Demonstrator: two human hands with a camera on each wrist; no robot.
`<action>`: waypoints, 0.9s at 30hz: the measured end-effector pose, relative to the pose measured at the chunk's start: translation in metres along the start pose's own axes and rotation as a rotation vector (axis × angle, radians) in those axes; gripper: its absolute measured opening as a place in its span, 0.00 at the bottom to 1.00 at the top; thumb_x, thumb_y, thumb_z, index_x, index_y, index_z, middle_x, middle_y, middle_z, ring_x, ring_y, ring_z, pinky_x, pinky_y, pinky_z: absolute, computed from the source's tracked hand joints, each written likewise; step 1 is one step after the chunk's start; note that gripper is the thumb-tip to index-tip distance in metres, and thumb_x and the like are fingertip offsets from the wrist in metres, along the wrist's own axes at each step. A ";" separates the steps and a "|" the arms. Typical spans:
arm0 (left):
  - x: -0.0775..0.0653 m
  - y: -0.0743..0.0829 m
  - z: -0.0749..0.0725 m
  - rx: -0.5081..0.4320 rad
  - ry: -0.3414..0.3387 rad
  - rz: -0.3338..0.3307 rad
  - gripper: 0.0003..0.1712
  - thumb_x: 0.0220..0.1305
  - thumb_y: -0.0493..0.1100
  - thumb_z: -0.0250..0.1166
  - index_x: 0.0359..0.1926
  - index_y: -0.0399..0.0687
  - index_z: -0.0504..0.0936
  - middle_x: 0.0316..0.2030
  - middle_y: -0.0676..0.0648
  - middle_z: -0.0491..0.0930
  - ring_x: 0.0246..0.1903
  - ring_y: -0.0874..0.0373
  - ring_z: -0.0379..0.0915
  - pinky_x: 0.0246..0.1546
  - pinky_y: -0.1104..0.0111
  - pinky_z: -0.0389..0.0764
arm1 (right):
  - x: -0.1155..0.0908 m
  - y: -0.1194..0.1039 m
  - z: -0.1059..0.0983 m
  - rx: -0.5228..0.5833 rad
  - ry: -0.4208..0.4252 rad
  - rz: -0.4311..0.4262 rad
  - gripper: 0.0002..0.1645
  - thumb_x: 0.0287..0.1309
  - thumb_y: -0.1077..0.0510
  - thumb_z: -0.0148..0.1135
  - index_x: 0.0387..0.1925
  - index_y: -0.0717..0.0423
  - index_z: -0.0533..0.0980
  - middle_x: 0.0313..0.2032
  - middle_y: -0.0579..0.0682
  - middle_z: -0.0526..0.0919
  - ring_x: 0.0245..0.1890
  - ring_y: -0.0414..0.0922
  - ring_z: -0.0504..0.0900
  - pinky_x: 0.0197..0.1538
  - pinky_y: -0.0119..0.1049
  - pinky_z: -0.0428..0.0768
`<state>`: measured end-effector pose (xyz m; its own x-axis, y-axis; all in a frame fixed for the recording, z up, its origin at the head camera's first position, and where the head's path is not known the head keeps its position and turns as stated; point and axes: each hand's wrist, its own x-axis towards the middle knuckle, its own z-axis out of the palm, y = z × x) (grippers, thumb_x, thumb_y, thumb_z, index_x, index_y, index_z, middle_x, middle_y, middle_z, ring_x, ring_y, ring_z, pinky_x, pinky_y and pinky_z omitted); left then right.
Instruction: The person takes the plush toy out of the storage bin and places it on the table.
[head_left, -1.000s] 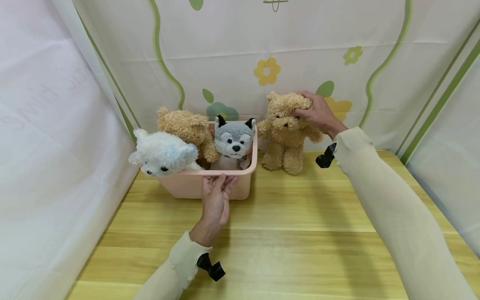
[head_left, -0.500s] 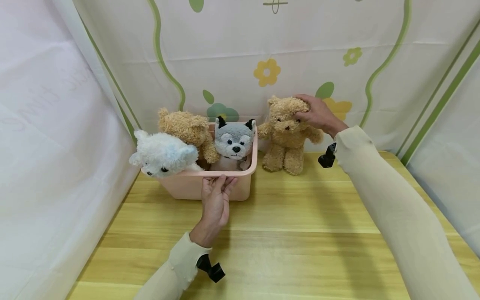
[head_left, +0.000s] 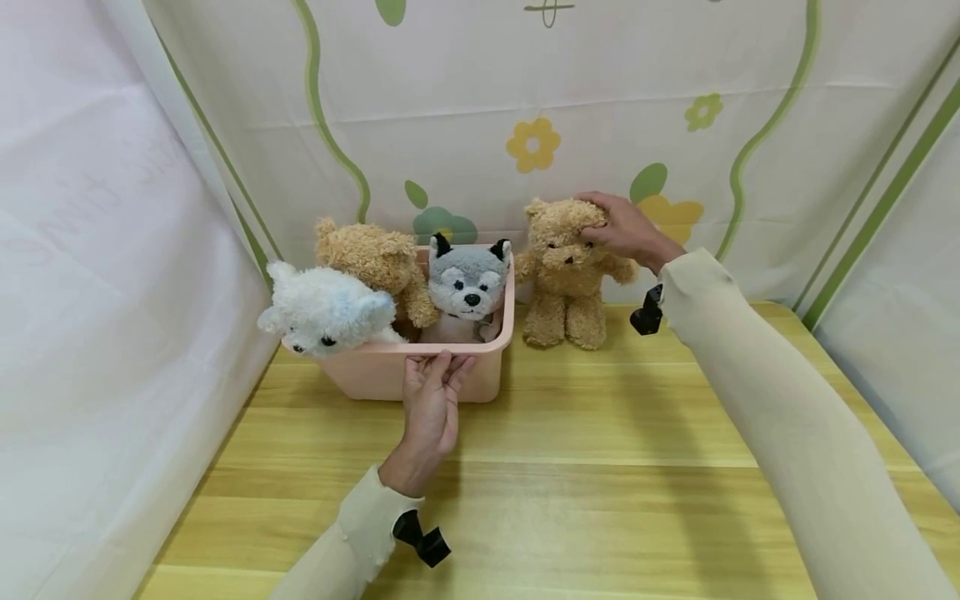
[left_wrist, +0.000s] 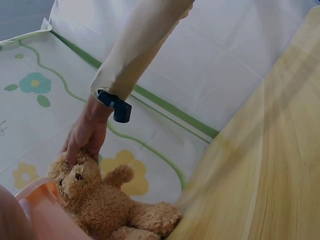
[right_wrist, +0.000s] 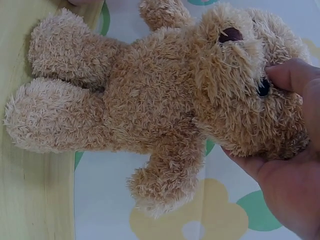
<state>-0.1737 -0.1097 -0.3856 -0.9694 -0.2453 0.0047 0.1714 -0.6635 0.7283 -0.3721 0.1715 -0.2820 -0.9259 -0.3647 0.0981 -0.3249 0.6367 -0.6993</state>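
A curly tan teddy bear (head_left: pixel 566 279) stands upright on the table, right of a pink storage bin (head_left: pixel 367 375). My right hand (head_left: pixel 630 229) grips the bear's head, thumb near one eye in the right wrist view and the other fingers behind. My left hand (head_left: pixel 431 408) holds the bin's front rim between thumb and fingers. Inside the bin sit a grey husky plush (head_left: pixel 468 283) with black ears, a white and pale blue plush (head_left: pixel 330 304) leaning over the left rim, and a second curly tan plush (head_left: pixel 367 250) behind it, face hidden.
The wooden table (head_left: pixel 555 500) stretches in front of the bin and bear. A white printed cloth (head_left: pixel 450 67) hangs close behind them. More white cloth (head_left: pixel 97 292) closes the left side, and another cloth panel (head_left: pixel 900 317) the right.
My right hand has lowered the bear's head and body slightly, then shifted them a little to the left. My left hand and the bin have stayed almost in place.
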 end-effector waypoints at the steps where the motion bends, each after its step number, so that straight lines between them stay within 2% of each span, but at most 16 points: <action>1: 0.000 0.000 0.000 -0.001 0.000 0.001 0.07 0.74 0.32 0.51 0.47 0.46 0.64 0.42 0.47 0.73 0.38 0.58 0.79 0.50 0.67 0.87 | 0.001 0.000 0.001 0.007 0.006 0.005 0.41 0.69 0.56 0.56 0.77 0.49 0.50 0.78 0.53 0.47 0.77 0.57 0.48 0.74 0.61 0.60; 8: -0.001 -0.001 0.001 -0.001 0.003 0.002 0.06 0.74 0.32 0.51 0.46 0.46 0.65 0.42 0.47 0.73 0.37 0.59 0.79 0.50 0.67 0.87 | 0.002 0.002 0.006 0.028 0.055 0.046 0.42 0.67 0.54 0.59 0.76 0.48 0.51 0.77 0.53 0.52 0.73 0.58 0.57 0.70 0.61 0.67; 12: -0.002 -0.001 0.002 0.000 0.004 -0.005 0.07 0.74 0.32 0.50 0.46 0.47 0.64 0.42 0.47 0.73 0.38 0.59 0.78 0.51 0.67 0.86 | 0.003 0.003 0.006 -0.010 0.046 0.049 0.41 0.68 0.54 0.58 0.76 0.48 0.51 0.76 0.55 0.52 0.73 0.60 0.58 0.70 0.62 0.66; 19: -0.003 -0.001 0.001 -0.009 -0.004 0.001 0.07 0.74 0.32 0.51 0.46 0.46 0.64 0.42 0.47 0.73 0.38 0.59 0.78 0.50 0.68 0.87 | 0.002 0.007 0.007 -0.020 0.008 0.078 0.43 0.69 0.53 0.57 0.77 0.47 0.48 0.78 0.56 0.47 0.75 0.60 0.51 0.72 0.63 0.63; 20: -0.003 -0.001 0.001 -0.008 -0.005 0.000 0.07 0.74 0.32 0.51 0.46 0.46 0.64 0.42 0.47 0.73 0.38 0.59 0.78 0.50 0.68 0.87 | 0.001 0.008 0.007 -0.019 0.006 0.081 0.42 0.69 0.53 0.57 0.77 0.47 0.48 0.78 0.56 0.47 0.74 0.60 0.54 0.71 0.61 0.66; 22: -0.003 0.000 0.001 -0.005 -0.006 -0.002 0.07 0.74 0.32 0.51 0.46 0.46 0.64 0.42 0.47 0.73 0.38 0.59 0.78 0.50 0.68 0.87 | 0.001 0.010 0.009 -0.019 0.008 0.083 0.42 0.70 0.53 0.56 0.77 0.47 0.48 0.77 0.56 0.48 0.65 0.60 0.68 0.62 0.57 0.74; 24: -0.003 0.000 0.001 -0.003 -0.004 -0.003 0.07 0.74 0.32 0.51 0.46 0.46 0.64 0.42 0.47 0.73 0.38 0.59 0.78 0.50 0.68 0.86 | 0.001 0.012 0.009 -0.019 0.011 0.079 0.41 0.70 0.53 0.55 0.77 0.47 0.48 0.77 0.55 0.49 0.48 0.57 0.77 0.49 0.51 0.78; 26: -0.003 0.000 0.001 -0.002 -0.003 -0.004 0.07 0.74 0.32 0.51 0.46 0.46 0.64 0.42 0.47 0.73 0.38 0.59 0.79 0.50 0.68 0.87 | 0.001 0.012 0.010 -0.021 0.014 0.074 0.40 0.71 0.52 0.54 0.77 0.47 0.49 0.77 0.55 0.50 0.30 0.51 0.74 0.40 0.45 0.75; 27: -0.003 0.000 0.001 -0.003 -0.002 -0.003 0.07 0.74 0.32 0.51 0.46 0.46 0.64 0.42 0.47 0.73 0.38 0.59 0.79 0.50 0.68 0.87 | 0.001 0.012 0.010 -0.019 0.014 0.073 0.40 0.71 0.52 0.54 0.77 0.47 0.49 0.77 0.55 0.50 0.25 0.49 0.71 0.40 0.44 0.74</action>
<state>-0.1706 -0.1086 -0.3851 -0.9703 -0.2420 0.0033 0.1687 -0.6662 0.7265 -0.3747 0.1720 -0.2973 -0.9498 -0.3076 0.0572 -0.2600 0.6742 -0.6912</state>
